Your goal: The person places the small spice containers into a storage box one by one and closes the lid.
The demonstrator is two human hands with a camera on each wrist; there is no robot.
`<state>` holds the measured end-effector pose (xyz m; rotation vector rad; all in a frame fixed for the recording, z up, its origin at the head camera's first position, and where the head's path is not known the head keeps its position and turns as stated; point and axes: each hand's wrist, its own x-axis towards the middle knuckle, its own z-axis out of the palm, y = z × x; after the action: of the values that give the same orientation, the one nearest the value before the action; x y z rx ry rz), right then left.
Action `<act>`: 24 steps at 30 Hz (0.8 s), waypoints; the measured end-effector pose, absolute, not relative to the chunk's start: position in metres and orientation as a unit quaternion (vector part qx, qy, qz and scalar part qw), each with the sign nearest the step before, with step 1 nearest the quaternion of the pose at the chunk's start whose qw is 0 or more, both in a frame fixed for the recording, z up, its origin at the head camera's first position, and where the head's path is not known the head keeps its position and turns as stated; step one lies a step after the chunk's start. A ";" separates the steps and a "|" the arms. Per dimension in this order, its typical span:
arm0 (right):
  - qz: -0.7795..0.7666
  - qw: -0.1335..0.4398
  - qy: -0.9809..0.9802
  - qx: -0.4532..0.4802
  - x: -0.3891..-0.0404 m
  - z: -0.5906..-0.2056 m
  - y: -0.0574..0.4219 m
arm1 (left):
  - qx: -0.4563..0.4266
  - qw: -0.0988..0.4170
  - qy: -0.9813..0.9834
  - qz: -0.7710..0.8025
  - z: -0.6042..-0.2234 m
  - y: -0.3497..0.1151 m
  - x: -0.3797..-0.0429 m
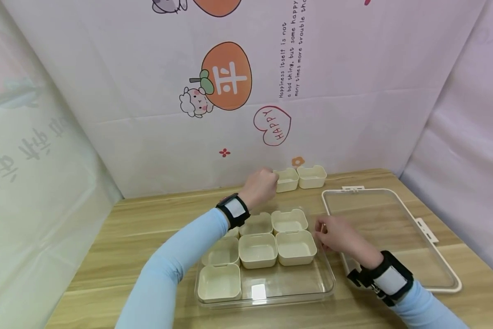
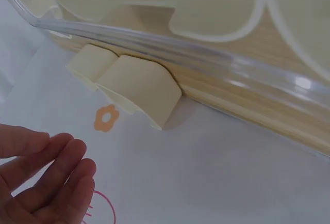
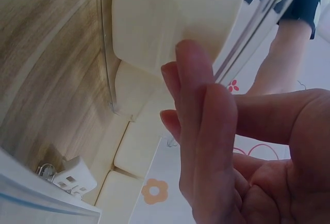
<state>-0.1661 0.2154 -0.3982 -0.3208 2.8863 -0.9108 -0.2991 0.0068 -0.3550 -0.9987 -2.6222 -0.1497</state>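
My left hand (image 1: 259, 186) is at the back of the table, left of two small cream boxes (image 1: 312, 177). In the left wrist view its fingers (image 2: 62, 182) are loosely bent with nothing between them. Below my arms lies a clear tray (image 1: 287, 299) with several cream boxes in it, one of them a front-left box (image 1: 219, 282). My right hand (image 1: 334, 235) is at the tray's right rim. In the right wrist view its nearly straight fingers (image 3: 198, 131) overlap the clear wall, and the thumb tip is hidden behind them.
A clear lid (image 1: 388, 237) with a white frame and clips lies on the right of the wooden table (image 1: 143, 228). A printed white cloth (image 1: 147, 146) hangs right behind the table's back edge. The left forearm passes over the tray's left side, hiding part of some boxes.
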 end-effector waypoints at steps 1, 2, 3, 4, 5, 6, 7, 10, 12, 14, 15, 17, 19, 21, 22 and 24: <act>-0.300 0.051 0.947 -0.104 -0.166 -0.398 0.216 | -0.351 0.165 -0.920 -0.048 -0.355 0.009 -0.302; -0.301 0.053 0.946 -0.103 -0.166 -0.398 0.216 | -0.351 0.164 -0.921 -0.045 -0.355 0.011 -0.304; -0.302 0.055 0.946 -0.103 -0.166 -0.398 0.216 | -0.351 0.161 -0.922 -0.040 -0.356 0.012 -0.307; -0.303 0.057 0.946 -0.101 -0.166 -0.398 0.216 | -0.351 0.156 -0.923 -0.036 -0.357 0.014 -0.309; -0.303 0.060 0.946 -0.099 -0.167 -0.397 0.216 | -0.351 0.152 -0.923 -0.032 -0.358 0.015 -0.311; -0.305 0.062 0.945 -0.098 -0.167 -0.397 0.216 | -0.352 0.146 -0.924 -0.027 -0.359 0.017 -0.313; -0.305 0.063 0.945 -0.097 -0.167 -0.397 0.216 | -0.353 0.141 -0.925 -0.023 -0.360 0.018 -0.315; -0.305 0.065 0.945 -0.096 -0.168 -0.397 0.217 | -0.358 0.134 -0.924 -0.011 -0.364 0.022 -0.322; -0.305 0.063 0.945 -0.099 -0.168 -0.397 0.217 | -0.360 0.135 -0.923 -0.005 -0.367 0.025 -0.326; -0.305 0.061 0.945 -0.101 -0.168 -0.398 0.217 | -0.359 0.140 -0.923 0.002 -0.371 0.027 -0.330; -0.306 0.062 0.945 -0.101 -0.168 -0.398 0.217 | -0.357 0.141 -0.923 0.006 -0.372 0.028 -0.331; -0.307 0.063 0.945 -0.098 -0.168 -0.398 0.217 | -0.352 0.136 -0.926 0.011 -0.375 0.030 -0.335; -0.309 0.065 0.944 -0.097 -0.168 -0.398 0.217 | -0.348 0.131 -0.928 0.012 -0.378 0.031 -0.338; -0.312 0.066 0.943 -0.096 -0.168 -0.398 0.217 | -0.346 0.122 -0.930 0.011 -0.380 0.033 -0.340; -0.312 0.066 0.943 -0.097 -0.168 -0.398 0.217 | -0.345 0.119 -0.931 0.012 -0.382 0.034 -0.342; -0.312 0.065 0.943 -0.098 -0.169 -0.398 0.217 | -0.343 0.116 -0.932 0.018 -0.384 0.036 -0.344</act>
<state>-0.1686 0.2172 -0.3980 -0.2945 2.8454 -0.9405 -0.3436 0.0356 -0.3838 -1.0052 -2.7287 0.0515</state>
